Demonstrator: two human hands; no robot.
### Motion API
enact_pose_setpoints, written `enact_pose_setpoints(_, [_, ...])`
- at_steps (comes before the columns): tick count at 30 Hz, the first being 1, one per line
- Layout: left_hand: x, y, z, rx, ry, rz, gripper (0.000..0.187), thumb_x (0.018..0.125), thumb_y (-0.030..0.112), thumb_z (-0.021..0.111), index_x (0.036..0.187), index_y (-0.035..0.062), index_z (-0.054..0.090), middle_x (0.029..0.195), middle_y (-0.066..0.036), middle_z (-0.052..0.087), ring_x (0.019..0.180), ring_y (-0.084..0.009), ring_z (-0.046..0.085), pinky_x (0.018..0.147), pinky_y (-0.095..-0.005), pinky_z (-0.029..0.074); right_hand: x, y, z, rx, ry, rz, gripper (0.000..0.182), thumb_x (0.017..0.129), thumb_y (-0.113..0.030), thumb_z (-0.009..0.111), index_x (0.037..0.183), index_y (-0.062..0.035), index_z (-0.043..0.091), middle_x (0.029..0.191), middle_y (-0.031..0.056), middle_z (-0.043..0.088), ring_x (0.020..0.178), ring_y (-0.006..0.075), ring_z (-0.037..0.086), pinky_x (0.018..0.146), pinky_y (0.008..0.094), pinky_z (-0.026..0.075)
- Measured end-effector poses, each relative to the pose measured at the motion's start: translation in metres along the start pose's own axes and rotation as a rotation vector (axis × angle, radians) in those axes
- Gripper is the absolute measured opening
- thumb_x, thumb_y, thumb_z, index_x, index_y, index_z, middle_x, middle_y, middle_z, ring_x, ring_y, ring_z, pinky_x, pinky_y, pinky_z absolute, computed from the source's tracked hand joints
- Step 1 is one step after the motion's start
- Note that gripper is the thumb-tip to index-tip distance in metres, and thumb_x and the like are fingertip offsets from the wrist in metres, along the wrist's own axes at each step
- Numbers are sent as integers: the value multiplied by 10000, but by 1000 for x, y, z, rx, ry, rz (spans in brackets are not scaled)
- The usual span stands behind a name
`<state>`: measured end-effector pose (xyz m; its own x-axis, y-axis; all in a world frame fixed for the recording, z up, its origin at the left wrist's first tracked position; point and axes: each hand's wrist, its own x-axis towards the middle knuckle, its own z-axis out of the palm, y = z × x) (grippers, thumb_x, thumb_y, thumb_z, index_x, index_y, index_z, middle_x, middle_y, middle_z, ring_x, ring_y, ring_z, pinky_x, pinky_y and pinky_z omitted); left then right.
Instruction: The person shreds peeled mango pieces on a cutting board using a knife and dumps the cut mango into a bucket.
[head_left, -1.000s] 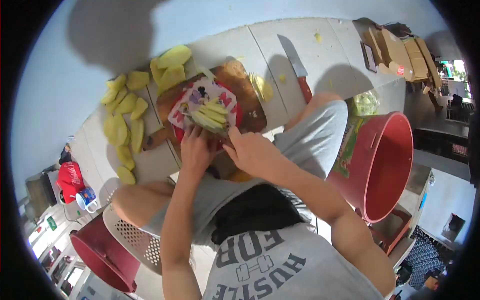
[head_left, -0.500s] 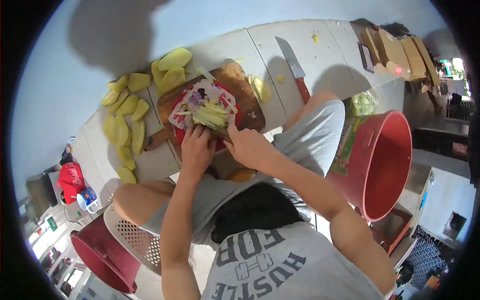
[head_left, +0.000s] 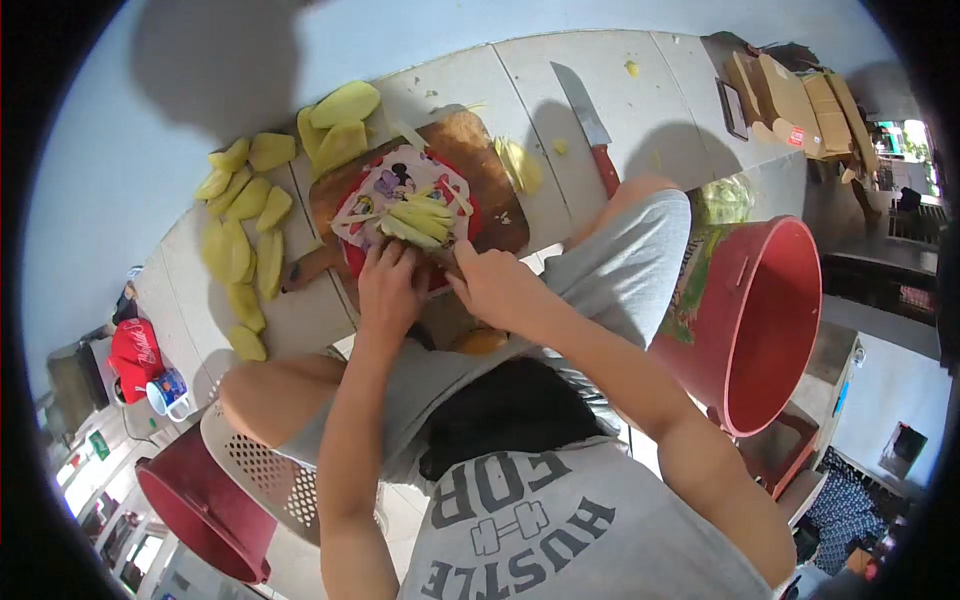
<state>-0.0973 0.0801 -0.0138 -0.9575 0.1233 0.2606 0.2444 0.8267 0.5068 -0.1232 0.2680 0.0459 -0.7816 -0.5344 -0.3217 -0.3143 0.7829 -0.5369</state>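
Note:
A pile of pale green mango strips (head_left: 418,216) lies on a red-rimmed plate (head_left: 402,176) with a cartoon mouse print. The plate rests on a wooden cutting board (head_left: 497,205) whose handle points left. My left hand (head_left: 390,285) is closed at the pile's near edge, its bent fingertips pressed on mango. My right hand (head_left: 495,285) is closed just beside it, gripping what appears to be a small knife (head_left: 440,258), mostly hidden between the hands. Peeled mango pieces (head_left: 240,250) lie left of the board, with larger ones (head_left: 343,105) behind it.
A large knife (head_left: 582,105) with a reddish handle lies right of the board, near sliced mango (head_left: 520,166). A red bucket (head_left: 775,320) stands at my right, another bucket (head_left: 205,500) at lower left. A phone (head_left: 732,108) and cardboard (head_left: 790,100) are far right.
The strips in the pile have shifted slightly and lie a little differently under my fingers. Both hands stay in nearly the same place; the view has moved slightly.

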Motion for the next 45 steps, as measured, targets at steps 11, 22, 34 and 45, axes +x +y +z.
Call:
enact_pose_setpoints(11, [7, -6, 2, 28, 35, 19, 246, 726, 73, 738, 961, 24, 687, 1026, -141, 667, 1031, -374, 615, 873, -459, 526, 9, 9, 9, 42, 33, -9, 331, 988, -306, 570, 1078, 4, 497, 788, 268, 666, 765, 472, 680, 672, 547, 563])
enact_pose_setpoints(22, [2, -5, 1, 6, 62, 63, 204, 685, 67, 743, 878, 33, 686, 929, -129, 665, 980, -375, 631, 832, -461, 535, 11, 1, -4, 63, -19, 22, 326, 984, -302, 574, 1072, 3, 498, 795, 274, 667, 785, 462, 684, 690, 562, 560])
enact_pose_setpoints(34, [-2, -9, 3, 50, 46, 84, 222, 739, 79, 742, 951, 30, 701, 1012, -133, 665, 1025, -369, 611, 889, -467, 521, 1, -11, -16, 18, -36, 1, 332, 977, -296, 582, 1064, 12, 496, 777, 275, 665, 748, 452, 684, 662, 547, 561])
enact_pose_setpoints(45, [-8, 10, -6, -5, 34, -9, 262, 748, 40, 719, 1005, 3, 688, 1089, -179, 627, 1027, -415, 557, 947, -499, 480, 10, 15, 21, 63, 43, -27, 327, 980, -296, 574, 1058, 12, 497, 762, 277, 662, 739, 474, 674, 675, 558, 554])
